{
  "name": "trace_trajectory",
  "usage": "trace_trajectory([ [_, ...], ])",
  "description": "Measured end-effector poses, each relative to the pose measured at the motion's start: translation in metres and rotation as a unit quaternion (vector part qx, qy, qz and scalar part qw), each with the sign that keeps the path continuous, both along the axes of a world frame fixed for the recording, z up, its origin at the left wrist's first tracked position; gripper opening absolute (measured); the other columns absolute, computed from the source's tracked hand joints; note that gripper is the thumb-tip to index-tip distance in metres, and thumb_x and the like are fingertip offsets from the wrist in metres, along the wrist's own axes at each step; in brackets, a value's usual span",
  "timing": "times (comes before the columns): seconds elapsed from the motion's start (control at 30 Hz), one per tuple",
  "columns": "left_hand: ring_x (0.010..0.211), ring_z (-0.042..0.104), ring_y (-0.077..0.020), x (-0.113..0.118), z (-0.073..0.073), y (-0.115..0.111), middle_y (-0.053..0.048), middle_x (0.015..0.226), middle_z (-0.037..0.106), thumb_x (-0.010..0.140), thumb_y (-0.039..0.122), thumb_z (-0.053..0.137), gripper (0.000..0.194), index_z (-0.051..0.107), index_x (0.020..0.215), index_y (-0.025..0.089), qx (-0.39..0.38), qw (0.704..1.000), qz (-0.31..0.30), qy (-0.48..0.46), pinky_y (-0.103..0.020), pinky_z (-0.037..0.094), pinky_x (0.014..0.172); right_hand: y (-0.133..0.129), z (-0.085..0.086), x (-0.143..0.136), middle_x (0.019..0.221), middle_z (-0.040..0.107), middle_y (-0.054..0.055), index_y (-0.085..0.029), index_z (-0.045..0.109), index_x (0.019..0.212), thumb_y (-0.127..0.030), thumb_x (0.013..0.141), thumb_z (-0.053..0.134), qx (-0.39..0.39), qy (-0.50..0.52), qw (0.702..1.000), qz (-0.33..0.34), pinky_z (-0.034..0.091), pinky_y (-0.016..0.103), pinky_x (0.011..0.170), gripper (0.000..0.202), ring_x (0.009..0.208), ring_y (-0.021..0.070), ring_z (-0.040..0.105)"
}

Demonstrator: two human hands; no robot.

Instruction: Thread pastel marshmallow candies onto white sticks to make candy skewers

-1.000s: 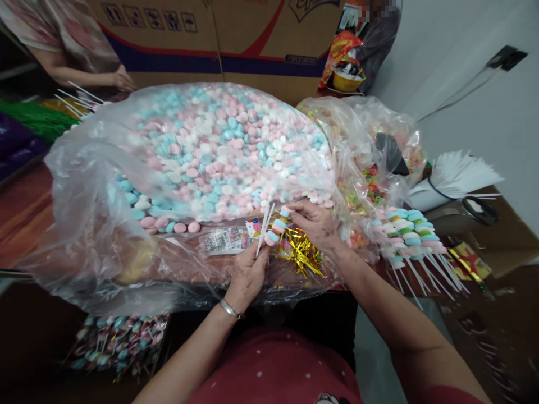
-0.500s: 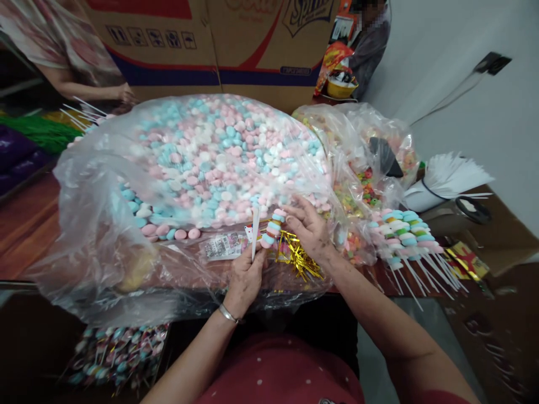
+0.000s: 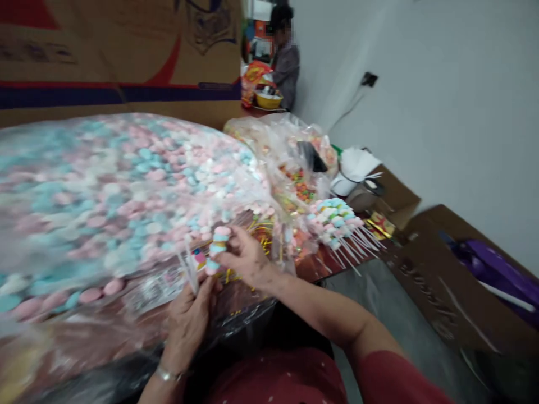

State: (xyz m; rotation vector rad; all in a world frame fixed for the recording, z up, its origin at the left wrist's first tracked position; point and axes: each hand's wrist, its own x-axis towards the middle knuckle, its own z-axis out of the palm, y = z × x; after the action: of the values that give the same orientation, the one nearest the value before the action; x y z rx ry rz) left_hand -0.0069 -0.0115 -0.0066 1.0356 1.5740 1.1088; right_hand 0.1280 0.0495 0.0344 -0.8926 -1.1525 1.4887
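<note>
Head view: holding a bundle of loose white sticks [image 3: 188, 272] in the left hand [image 3: 187, 320], with fingers closed about the lower ends. Pinching a marshmallow skewer [image 3: 217, 249] in the right hand [image 3: 248, 258], with the thumb against the near side and fingers behind. Cannot tell, through the blur, the left hand's exact contact with the skewer's lower end.

To handle the skewer well, best to press lightly across the soft pieces, support from below near the stick, and avoid squeezing along the stack. Better to keep the loose sticks fanned away from the candy, so as not to snag or dent.

Points top end up and slightly away from the body, with a long axis near upright and a small lean to the right. Diverges upward from the left-leaning sticks, like a narrow V. Held above the bench [image 3: 314, 271], close to the near edge, between a printed packet [image 3: 154, 289] on the left and gold tinsel [image 3: 264, 238] on the right. Farther right, toward the near right corner, a pile of other skewers [image 3: 337, 219], with bare ends toward the near edge.
</note>
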Motion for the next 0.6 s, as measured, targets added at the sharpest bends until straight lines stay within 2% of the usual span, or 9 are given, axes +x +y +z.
trace_trajectory([
  [0.07, 0.052, 0.052, -0.0116, -0.002, -0.002, 0.002, 0.0, 0.062, 0.062, 0.073, 0.06, 0.067, 0.049, 0.072, 0.094, 0.015, -0.013, 1.0, -0.008, -0.019, -0.02, 0.041, 0.047, -0.001, 0.003, -0.001, 0.091, 0.069, -0.002, -0.023, 0.053, 0.111, -0.041, 0.069, 0.076, 0.013, 0.012, 1.0, -0.018, 0.056, 0.029, 0.076, 0.051, 0.082, 0.0153, 0.066],
  [0.17, 0.061, 0.06, -0.0143, -0.001, -0.001, 0.003, -0.001, 0.074, 0.068, 0.073, 0.061, 0.068, 0.057, 0.067, 0.11, 0.017, 0.0, 0.996, -0.005, -0.087, -0.024, 0.052, 0.056, 0.001, 0.028, 0.021, 0.09, 0.067, -0.002, -0.023, 0.054, 0.112, -0.04, 0.073, 0.071, 0.051, -0.014, 0.995, -0.084, 0.055, 0.026, 0.069, 0.046, 0.079, 0.0147, 0.063],
  [0.23, 0.056, 0.058, -0.0126, 0.0, 0.003, 0.002, 0.0, 0.074, 0.067, 0.073, 0.061, 0.068, 0.058, 0.065, 0.111, 0.018, 0.009, 0.994, -0.003, -0.113, -0.022, 0.05, 0.05, 0.002, 0.053, 0.053, 0.092, 0.066, -0.001, -0.023, 0.055, 0.114, -0.037, 0.081, 0.062, 0.093, -0.073, 0.986, -0.115, 0.053, 0.025, 0.066, 0.037, 0.076, 0.0132, 0.06],
  [0.3, 0.047, 0.049, -0.0085, 0.001, 0.005, 0.0, 0.002, 0.067, 0.063, 0.073, 0.062, 0.068, 0.057, 0.065, 0.108, 0.018, 0.011, 0.992, 0.01, -0.122, -0.017, 0.039, 0.039, 0.003, 0.076, 0.095, 0.091, 0.066, -0.001, -0.022, 0.057, 0.119, -0.032, 0.084, 0.057, 0.151, -0.207, 0.956, -0.14, 0.05, 0.024, 0.064, 0.037, 0.071, 0.0121, 0.057],
  [0.33, 0.043, 0.043, -0.0064, 0.002, 0.006, -0.001, 0.004, 0.062, 0.059, 0.073, 0.062, 0.069, 0.056, 0.066, 0.106, 0.018, 0.009, 0.992, 0.017, -0.128, -0.015, 0.032, 0.036, 0.004, 0.085, 0.117, 0.088, 0.065, -0.001, -0.022, 0.058, 0.121, -0.031, 0.085, 0.055, 0.178, -0.291, 0.924, -0.171, 0.048, 0.025, 0.063, 0.037, 0.068, 0.0119, 0.055],
  [0.37, 0.041, 0.038, -0.0048, 0.003, 0.007, -0.001, 0.006, 0.059, 0.055, 0.072, 0.062, 0.07, 0.055, 0.066, 0.104, 0.018, 0.009, 0.99, 0.024, -0.138, -0.014, 0.027, 0.034, 0.005, 0.091, 0.138, 0.088, 0.065, 0.0, -0.021, 0.059, 0.121, -0.029, 0.086, 0.053, 0.19, -0.381, 0.88, -0.211, 0.047, 0.026, 0.065, 0.037, 0.067, 0.0124, 0.053],
  [0.47, 0.041, 0.033, -0.0032, 0.007, 0.009, 0.002, 0.008, 0.054, 0.047, 0.066, 0.06, 0.076, 0.056, 0.066, 0.098, 0.015, 0.011, 0.983, 0.037, -0.181, -0.012, 0.022, 0.035, 0.006, 0.094, 0.194, 0.099, 0.066, 0.008, -0.015, 0.064, 0.113, -0.023, 0.084, 0.051, 0.183, -0.621, 0.703, -0.294, 0.045, 0.032, 0.078, 0.033, 0.078, 0.0184, 0.056],
  [0.53, 0.041, 0.032, -0.0027, 0.01, 0.011, 0.004, 0.007, 0.054, 0.048, 0.062, 0.058, 0.079, 0.056, 0.066, 0.094, 0.014, 0.014, 0.978, 0.047, -0.205, -0.012, 0.021, 0.036, 0.005, 0.084, 0.219, 0.096, 0.065, 0.013, -0.013, 0.065, 0.11, -0.023, 0.085, 0.047, 0.151, -0.726, 0.605, -0.29, 0.044, 0.033, 0.079, 0.032, 0.086, 0.0236, 0.057],
  [0.6, 0.04, 0.031, -0.0025, 0.012, 0.013, 0.005, 0.007, 0.055, 0.049, 0.062, 0.057, 0.079, 0.054, 0.064, 0.09, 0.014, 0.019, 0.972, 0.055, -0.226, -0.013, 0.021, 0.036, 0.003, 0.07, 0.234, 0.095, 0.065, 0.015, -0.013, 0.066, 0.107, -0.024, 0.088, 0.044, 0.137, -0.782, 0.549, -0.26, 0.044, 0.034, 0.079, 0.031, 0.09, 0.0262, 0.057],
])
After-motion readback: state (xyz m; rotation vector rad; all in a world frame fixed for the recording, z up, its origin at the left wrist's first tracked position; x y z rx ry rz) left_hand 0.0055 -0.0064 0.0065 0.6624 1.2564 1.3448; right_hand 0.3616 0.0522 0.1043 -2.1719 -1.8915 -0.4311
